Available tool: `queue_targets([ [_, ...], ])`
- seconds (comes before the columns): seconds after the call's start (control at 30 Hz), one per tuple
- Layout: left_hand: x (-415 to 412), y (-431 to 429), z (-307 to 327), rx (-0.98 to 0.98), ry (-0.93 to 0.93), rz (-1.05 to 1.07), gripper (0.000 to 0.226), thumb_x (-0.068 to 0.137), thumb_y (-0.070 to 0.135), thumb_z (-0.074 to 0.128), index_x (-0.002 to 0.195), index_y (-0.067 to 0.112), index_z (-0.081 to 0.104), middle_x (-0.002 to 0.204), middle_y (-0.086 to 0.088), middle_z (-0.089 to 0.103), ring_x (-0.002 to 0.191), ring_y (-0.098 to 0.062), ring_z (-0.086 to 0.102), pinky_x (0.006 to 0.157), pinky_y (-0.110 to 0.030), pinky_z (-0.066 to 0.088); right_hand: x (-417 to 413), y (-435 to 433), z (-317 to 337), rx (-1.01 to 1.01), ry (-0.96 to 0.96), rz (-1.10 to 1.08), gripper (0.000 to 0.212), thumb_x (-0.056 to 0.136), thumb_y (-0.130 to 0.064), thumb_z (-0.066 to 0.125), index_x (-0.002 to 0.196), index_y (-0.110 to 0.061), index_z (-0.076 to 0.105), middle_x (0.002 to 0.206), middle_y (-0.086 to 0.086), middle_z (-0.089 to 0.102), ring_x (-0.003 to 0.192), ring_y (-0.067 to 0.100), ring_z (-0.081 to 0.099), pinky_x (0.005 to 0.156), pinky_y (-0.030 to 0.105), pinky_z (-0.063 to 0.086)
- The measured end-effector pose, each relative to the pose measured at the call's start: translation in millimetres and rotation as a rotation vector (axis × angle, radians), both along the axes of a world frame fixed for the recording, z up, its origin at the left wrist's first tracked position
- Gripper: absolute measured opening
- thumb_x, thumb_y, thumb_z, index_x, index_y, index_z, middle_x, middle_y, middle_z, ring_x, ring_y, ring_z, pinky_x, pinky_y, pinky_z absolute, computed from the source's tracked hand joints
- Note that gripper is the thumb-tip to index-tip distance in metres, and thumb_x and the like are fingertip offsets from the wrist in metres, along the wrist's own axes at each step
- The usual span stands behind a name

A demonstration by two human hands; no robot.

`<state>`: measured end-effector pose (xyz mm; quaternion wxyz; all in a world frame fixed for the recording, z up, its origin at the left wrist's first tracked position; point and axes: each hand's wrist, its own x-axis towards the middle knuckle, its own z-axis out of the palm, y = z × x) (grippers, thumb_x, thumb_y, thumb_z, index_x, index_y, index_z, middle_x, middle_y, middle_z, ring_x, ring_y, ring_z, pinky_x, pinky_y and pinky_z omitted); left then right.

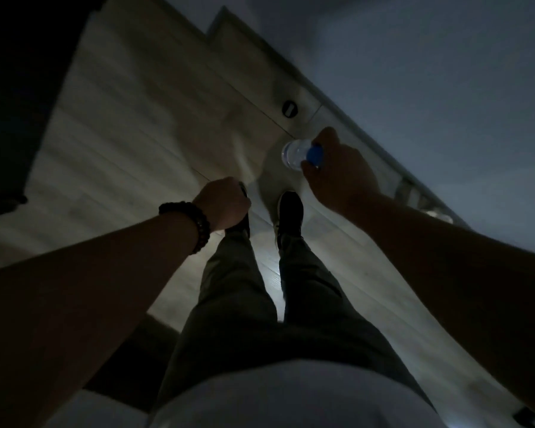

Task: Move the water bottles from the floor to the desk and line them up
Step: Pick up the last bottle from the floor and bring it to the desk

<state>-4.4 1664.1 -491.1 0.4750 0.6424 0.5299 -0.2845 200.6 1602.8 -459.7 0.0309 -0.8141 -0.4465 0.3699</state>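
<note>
The scene is dim. My right hand [337, 171] grips a clear water bottle [294, 154] by its neck, fingers curled round the blue cap [315, 155]; the bottle hangs above the pale wooden floor [130, 125] in front of my feet. My left hand [224, 200], with a dark bead bracelet on the wrist, is curled into a loose fist over my left shoe; whether it holds anything is hidden. No desk is in view.
A pale wall with a skirting board [368, 125] runs diagonally on the right. A round dark fitting [289, 109] is set in the floor beyond the bottle. A dark piece of furniture [10, 103] fills the left edge. My legs and dark shoes [291, 211] stand at centre.
</note>
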Motion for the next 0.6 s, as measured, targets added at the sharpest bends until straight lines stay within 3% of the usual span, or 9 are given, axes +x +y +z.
queue_targets([
  [0.17,-4.8,29.8,83.6,0.119,-0.129,-0.064,0.022,0.099,0.027,0.062,0.111,0.009,0.058,0.103,-0.008,0.065,0.082,-0.016,0.056,0.058,-0.022,0.040,-16.0,-6.5,111.5,0.257,-0.029,-0.069,0.037,0.093,-0.032,0.069,0.123,-0.016,0.054,0.102,0.005,0.069,0.079,0.016,0.065,0.071,0.040,0.061],
  [0.33,6.8,47.2,151.9,0.173,-0.271,-0.140,0.029,0.094,0.024,0.069,0.115,0.014,0.053,0.101,-0.006,0.064,0.086,-0.019,0.063,0.069,-0.031,0.054,-16.4,-15.6,209.8,0.489,-0.021,-0.093,0.032,0.089,-0.033,0.073,0.117,-0.021,0.062,0.078,-0.012,0.060,0.065,0.002,0.059,0.062,0.029,0.056],
  [0.43,14.3,56.2,179.1,0.177,-0.354,-0.152,0.037,0.090,0.023,0.072,0.119,0.016,0.051,0.097,0.000,0.063,0.081,-0.009,0.060,0.060,-0.023,0.047,-15.3,-16.9,257.6,0.554,-0.032,-0.114,0.035,0.085,-0.040,0.071,0.115,-0.022,0.064,0.075,-0.017,0.058,0.063,-0.001,0.057,0.061,0.019,0.049],
  [0.6,36.0,58.4,219.9,0.056,-0.497,-0.180,0.072,0.081,0.025,0.083,0.140,0.017,0.042,0.107,0.003,0.067,0.094,-0.009,0.065,0.068,-0.016,0.051,-9.0,-21.4,317.0,0.705,-0.096,-0.171,0.029,0.083,-0.026,0.081,0.105,-0.012,0.069,0.073,-0.001,0.068,0.057,0.009,0.060,0.057,0.013,0.049],
])
